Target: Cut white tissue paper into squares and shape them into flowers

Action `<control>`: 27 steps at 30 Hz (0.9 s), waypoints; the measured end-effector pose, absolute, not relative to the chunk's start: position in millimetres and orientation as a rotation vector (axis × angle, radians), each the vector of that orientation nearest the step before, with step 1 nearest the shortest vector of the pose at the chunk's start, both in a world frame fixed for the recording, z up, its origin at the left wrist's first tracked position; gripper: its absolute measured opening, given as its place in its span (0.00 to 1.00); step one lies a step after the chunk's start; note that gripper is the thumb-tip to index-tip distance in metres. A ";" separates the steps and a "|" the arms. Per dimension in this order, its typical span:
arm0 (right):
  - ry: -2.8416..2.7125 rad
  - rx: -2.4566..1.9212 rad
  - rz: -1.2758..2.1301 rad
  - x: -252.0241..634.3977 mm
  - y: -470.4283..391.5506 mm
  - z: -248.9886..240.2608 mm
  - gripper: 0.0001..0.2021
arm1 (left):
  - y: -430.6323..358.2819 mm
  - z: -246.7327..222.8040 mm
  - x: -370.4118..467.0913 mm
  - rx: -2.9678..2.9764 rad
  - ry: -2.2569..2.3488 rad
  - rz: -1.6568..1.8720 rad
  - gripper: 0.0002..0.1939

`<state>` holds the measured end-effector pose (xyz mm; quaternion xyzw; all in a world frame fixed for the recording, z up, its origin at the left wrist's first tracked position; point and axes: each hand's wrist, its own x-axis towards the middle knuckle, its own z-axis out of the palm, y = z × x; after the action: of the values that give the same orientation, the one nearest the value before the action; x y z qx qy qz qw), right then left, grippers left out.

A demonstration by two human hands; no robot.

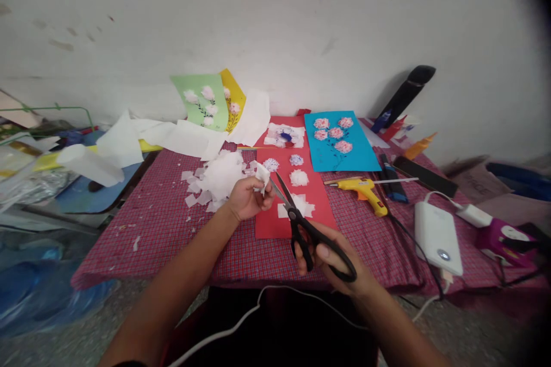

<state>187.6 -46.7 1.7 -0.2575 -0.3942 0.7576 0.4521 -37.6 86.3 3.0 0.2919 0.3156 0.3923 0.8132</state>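
Note:
Between the fingers of my left hand point(249, 197) is a small folded piece of white tissue paper point(262, 174). My right hand point(338, 249) grips black-handled scissors point(293, 213) with the blades parted, their tips close to that tissue. Whether the blades touch it I cannot tell. Below the hands lies a red sheet of paper point(321, 215) carrying white and purple-speckled tissue flowers point(298, 178) and a small stack of tissue squares point(303, 206). A heap of cut white tissue pieces point(221, 175) lies left of the red sheet.
A blue card with pink flowers point(340, 143) lies at the back right, near a yellow glue gun point(364, 188). Farther right are a white power bank point(438, 238) and cables. Green point(202, 100) and yellow cards lean on the wall behind white paper strips point(193, 136).

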 end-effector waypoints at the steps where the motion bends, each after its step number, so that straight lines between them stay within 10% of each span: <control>1: -0.966 -0.644 1.872 187.4 -46.8 2.0 0.20 | 86.0 3.5 -37.4 0.628 0.678 0.838 0.05; 27: -0.760 -0.688 1.870 179.5 -34.3 -7.6 0.20 | 77.4 2.9 -21.6 1.010 0.854 0.866 0.06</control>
<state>179.5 -34.3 -7.6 -0.2825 -0.3121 0.7676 0.4833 -21.6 77.4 2.9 0.4538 0.3839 0.3895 0.7036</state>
